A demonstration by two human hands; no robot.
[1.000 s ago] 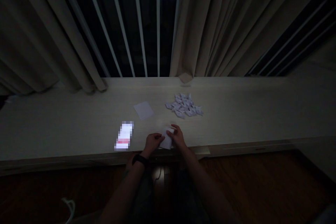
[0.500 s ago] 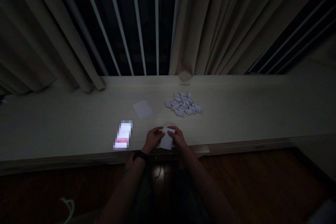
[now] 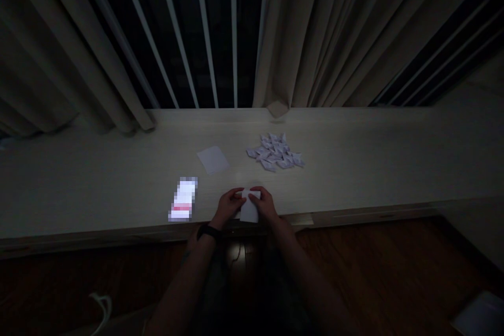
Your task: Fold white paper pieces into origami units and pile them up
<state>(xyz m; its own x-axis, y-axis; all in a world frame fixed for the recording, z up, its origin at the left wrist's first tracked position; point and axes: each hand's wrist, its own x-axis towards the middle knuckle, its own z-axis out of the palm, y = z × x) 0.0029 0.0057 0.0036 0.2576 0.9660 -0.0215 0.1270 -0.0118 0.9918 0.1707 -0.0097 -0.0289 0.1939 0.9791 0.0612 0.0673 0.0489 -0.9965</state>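
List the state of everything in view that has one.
Left hand, closed on the held paper's left edge
Right hand, closed on its right side
Held paper, apparently folded
Loose paper, lying flat
Paper pieces, folded, clustered
Phone-like device, lit, screen pixelated
Curtains, partly open
Wristband, worn on left wrist

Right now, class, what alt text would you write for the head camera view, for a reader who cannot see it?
Two hands, left and right, hold a white paper at a pale counter's edge, near folded paper pieces.
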